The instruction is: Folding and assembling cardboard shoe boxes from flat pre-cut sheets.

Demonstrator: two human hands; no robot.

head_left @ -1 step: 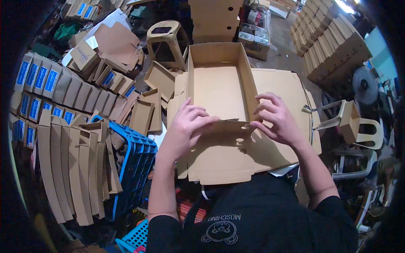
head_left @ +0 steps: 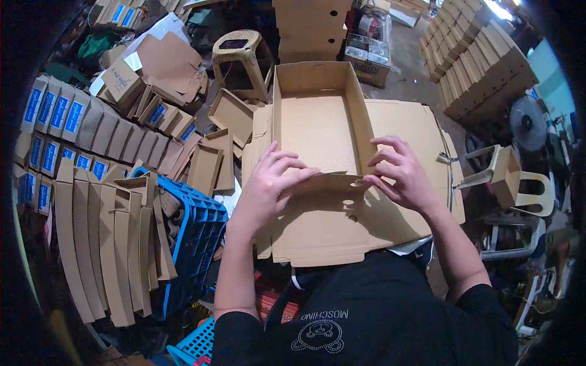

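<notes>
In front of me, a brown cardboard box (head_left: 319, 134) stands with its far and side walls upright and its inside bare. Its near flap (head_left: 320, 235), with small cut-out holes, stretches toward my body. At the near left corner, my left hand (head_left: 268, 183) has its fingers curled and its thumb and fingertips on the edge of the near wall. The near right corner is between the thumb and bent fingers of my right hand (head_left: 400, 174). Flat cardboard sheets (head_left: 415, 155) lie beneath the box.
On the left is a blue crate (head_left: 198, 222) with tall folded cardboard pieces (head_left: 101, 244) beside it. Behind are rows of boxes with blue labels (head_left: 73, 116) and a plastic stool (head_left: 244, 55). To the right are a chair (head_left: 534, 189), a fan (head_left: 528, 123) and stacked cardboard (head_left: 482, 67).
</notes>
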